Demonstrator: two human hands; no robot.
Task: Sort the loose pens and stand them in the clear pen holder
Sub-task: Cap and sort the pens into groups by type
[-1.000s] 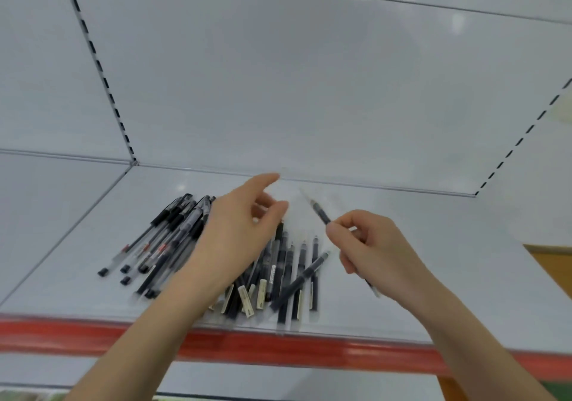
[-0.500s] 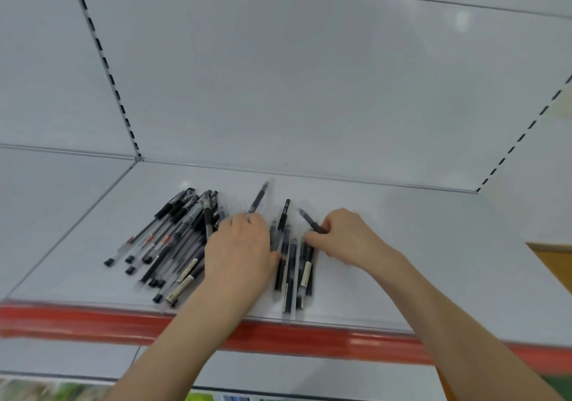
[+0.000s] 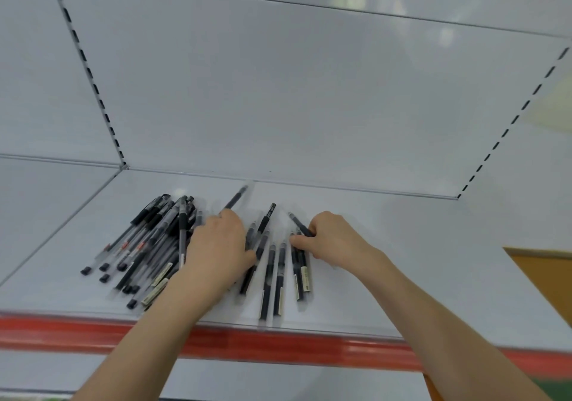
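Pens (image 3: 148,245) loose in a fanned heap at the front left of a white shelf (image 3: 418,261), all lying flat. Slim straight barrels, mostly clear or smoky plastic, with black caps and black grip sleeves. Red lettering on a few barrels, cream label strips near the lower end of some. More pens in a looser row just right of the heap, roughly parallel, ends toward the shelf edge. Left hand (image 3: 216,249) palm down on the middle of the spread, fingers curled under and hidden. Black-grip pen (image 3: 236,198) jutting out past the knuckles toward the back wall, blurred; gripped or merely pressed down, cannot tell. Right hand (image 3: 335,239) at the right end of the row, fingers curled, pinching a thin dark pen (image 3: 299,225) against the thumb, tip angled up and to the left. Both forearms bare, reaching in over the shelf lip. Shelf surface smooth and glossy like painted metal, with soft reflections. Front edge trimmed with a red strip (image 3: 278,345) below a translucent lip. Back panel (image 3: 278,97) the same pale grey-white, plain, bounded by slotted uprights (image 3: 89,72) left and right. Neighbouring shelf bay to the left, at about the same level. Orange-brown surface (image 3: 548,276) beyond the right end.
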